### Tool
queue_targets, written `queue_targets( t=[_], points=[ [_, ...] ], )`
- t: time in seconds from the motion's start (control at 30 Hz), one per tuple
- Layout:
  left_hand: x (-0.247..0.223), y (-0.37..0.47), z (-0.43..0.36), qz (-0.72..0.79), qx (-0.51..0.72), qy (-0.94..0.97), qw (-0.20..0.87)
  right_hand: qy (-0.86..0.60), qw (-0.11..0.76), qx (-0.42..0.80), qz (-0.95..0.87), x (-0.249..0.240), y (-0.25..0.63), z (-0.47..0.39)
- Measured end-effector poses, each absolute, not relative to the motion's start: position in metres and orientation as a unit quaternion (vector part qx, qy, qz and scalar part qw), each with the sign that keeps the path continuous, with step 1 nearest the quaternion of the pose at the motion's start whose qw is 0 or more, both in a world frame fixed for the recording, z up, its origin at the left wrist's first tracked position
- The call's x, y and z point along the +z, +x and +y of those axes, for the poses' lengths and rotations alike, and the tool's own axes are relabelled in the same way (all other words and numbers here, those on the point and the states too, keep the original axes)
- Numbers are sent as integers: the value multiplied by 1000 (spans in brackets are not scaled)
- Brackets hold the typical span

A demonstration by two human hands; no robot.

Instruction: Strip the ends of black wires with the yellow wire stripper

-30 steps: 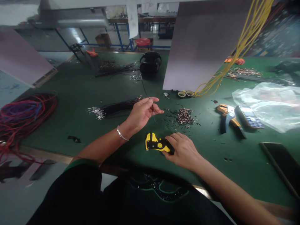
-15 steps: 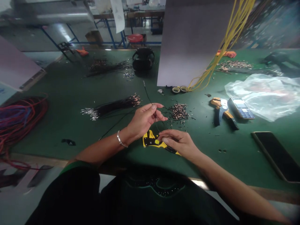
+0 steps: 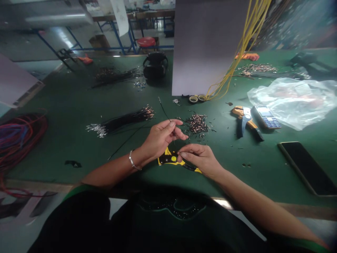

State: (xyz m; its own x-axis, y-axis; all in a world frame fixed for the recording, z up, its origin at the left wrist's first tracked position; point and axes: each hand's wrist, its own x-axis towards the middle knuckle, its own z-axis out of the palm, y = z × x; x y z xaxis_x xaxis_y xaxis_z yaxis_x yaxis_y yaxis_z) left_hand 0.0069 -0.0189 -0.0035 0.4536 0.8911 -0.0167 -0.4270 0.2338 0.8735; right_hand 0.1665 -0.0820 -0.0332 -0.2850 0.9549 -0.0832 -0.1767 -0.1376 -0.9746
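Between thumb and fingers, my left hand (image 3: pixel 161 136) pinches a thin black wire (image 3: pixel 164 110), whose upper end sticks up past the fingertips. My right hand (image 3: pixel 201 158) is closed in a pinch at the lower part of the wire; the exact grip is too small to make out. Beneath both hands lies a yellow and black hand tool (image 3: pixel 168 159), partly covered. Left of my left hand is a bundle of black wires (image 3: pixel 121 121) with bare ends. A pile of small copper-coloured pieces (image 3: pixel 197 123) lies just beyond my hands.
On the green table (image 3: pixel 223 182) at the right are an orange-handled tool (image 3: pixel 246 121), a keypad phone (image 3: pixel 267 117), a smartphone (image 3: pixel 308 167) and a plastic bag (image 3: pixel 295 102). Red wire coils (image 3: pixel 18 137) lie left. Yellow wires (image 3: pixel 243 52) hang beside a grey panel (image 3: pixel 202 49).
The view has shifted, so the table items appear slightly further left. The wire's upper end has dipped a little and tilts more to the left. Both hands keep their pinches.
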Motion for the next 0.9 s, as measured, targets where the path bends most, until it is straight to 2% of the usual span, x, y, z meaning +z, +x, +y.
queue_targets(
  t=[0.4,0.67,0.9],
  points=[
    [2,6,-21,267,422,413,761,-467,450,529,-547,-36,169,-82],
    [3,7,-28,264,382,389,796,-530,476,259,-652,-41,175,-75],
    [3,12,-38,300,332,370,814,-460,471,75,-749,-39,173,-75]
  ],
)
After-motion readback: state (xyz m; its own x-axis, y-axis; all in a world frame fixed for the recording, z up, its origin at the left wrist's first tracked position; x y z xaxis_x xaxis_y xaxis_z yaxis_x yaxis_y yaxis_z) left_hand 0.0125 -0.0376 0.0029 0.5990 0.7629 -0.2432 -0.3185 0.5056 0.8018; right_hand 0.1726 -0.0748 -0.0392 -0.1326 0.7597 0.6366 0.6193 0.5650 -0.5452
